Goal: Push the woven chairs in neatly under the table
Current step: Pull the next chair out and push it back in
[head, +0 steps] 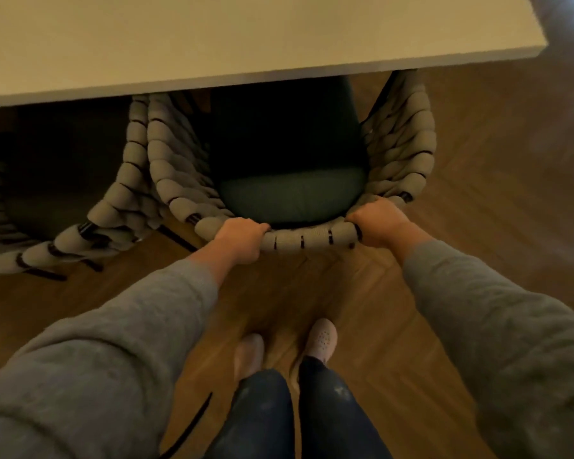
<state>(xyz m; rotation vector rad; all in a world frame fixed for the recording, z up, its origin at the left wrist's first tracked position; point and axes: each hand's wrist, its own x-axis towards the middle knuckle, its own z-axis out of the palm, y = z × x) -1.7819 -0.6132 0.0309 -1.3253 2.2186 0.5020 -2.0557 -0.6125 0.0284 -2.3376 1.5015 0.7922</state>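
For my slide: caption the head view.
Left hand and right hand grip the grey woven chair, partly under the pale table.

We had one view, worn on our head and wide-angled, and it looked forward and steeply down. It sat close above the woven chair [312,238], with the table [246,38] edge across the top and our shoes [322,337] on the floor [478,226] near the bottom.
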